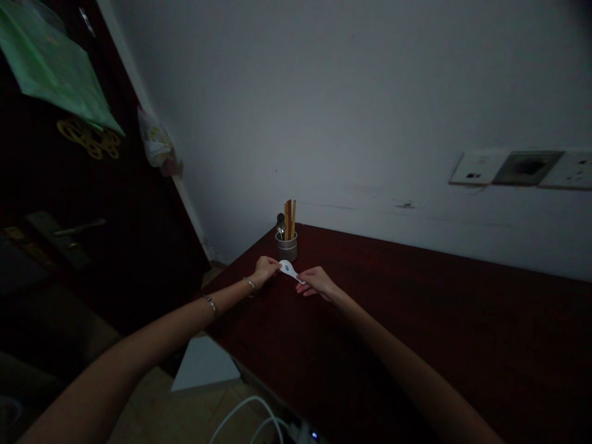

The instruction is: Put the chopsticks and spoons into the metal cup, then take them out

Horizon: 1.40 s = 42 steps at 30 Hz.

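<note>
A white soup spoon (288,269) with a blue mark is held between my two hands, over the dark red table. My left hand (266,270) pinches the edge of its wide bowl end. The narrow handle end is gripped by my right hand (317,283), thumb on top and the other fingers partly curled below. Just behind the spoon stands a metal holder (287,248). Several chopsticks (289,219) and a shiny metal spoon (280,223) stick up out of it.
The dark red table (393,283) meets a grey wall (324,111) with sockets (478,168) at right. To the left is a dark door (139,246) with a handle (78,228). White cables (250,401) and a white panel (206,364) lie below the table's near edge.
</note>
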### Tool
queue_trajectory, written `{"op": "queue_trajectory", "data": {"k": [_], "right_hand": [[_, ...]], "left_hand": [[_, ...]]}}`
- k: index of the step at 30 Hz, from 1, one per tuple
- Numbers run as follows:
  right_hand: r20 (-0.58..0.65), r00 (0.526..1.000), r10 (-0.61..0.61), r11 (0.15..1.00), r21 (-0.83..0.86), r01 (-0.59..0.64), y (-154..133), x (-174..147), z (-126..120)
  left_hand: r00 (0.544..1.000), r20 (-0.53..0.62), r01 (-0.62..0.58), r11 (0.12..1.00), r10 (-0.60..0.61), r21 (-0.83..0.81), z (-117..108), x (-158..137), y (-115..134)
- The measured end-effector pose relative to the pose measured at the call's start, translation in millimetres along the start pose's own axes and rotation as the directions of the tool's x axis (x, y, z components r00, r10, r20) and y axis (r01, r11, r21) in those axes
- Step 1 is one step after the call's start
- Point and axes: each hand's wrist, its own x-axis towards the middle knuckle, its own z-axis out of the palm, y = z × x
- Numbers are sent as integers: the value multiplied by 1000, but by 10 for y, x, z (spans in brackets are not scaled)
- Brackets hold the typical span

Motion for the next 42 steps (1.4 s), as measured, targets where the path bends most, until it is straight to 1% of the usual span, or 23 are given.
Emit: {"op": "queue_trajectory", "data": {"k": [5, 9, 17, 24, 30, 34, 36, 39, 42], "right_hand": [[8, 1000, 16, 1000, -20, -16, 31, 55, 7], [19, 999, 29, 999, -23, -29, 53, 105, 1], [22, 998, 61, 997, -42, -60, 50, 166, 4], [26, 997, 79, 996, -49, -77, 70, 208, 12], [37, 996, 87, 995, -50, -85, 89, 224, 6], [56, 995, 84, 995, -54, -81, 100, 215, -8], [68, 994, 83, 995, -58, -79, 105, 204, -19], [78, 992, 94, 994, -70, -89, 111, 186, -37], [96, 990, 105, 992, -84, -97, 124, 178, -59]], "left_hand": [[999, 25, 30, 998, -32, 59, 31, 41, -61], [999, 6, 49, 995, -50, 87, 65, 71, -109], [1000, 24, -6, 984, 2, 179, 79, 74, -173], [998, 60, -14, 979, 1, 203, 71, 110, -204], [999, 46, -4, 976, -6, 216, 46, 144, -189], [999, -24, -36, 977, 42, 211, -29, 295, -108], [992, -83, -80, 978, 97, 192, -91, 411, -17], [959, -212, -163, 977, 189, 134, -192, 600, 169], [916, -330, -206, 973, 230, 106, -262, 782, 352]]}}
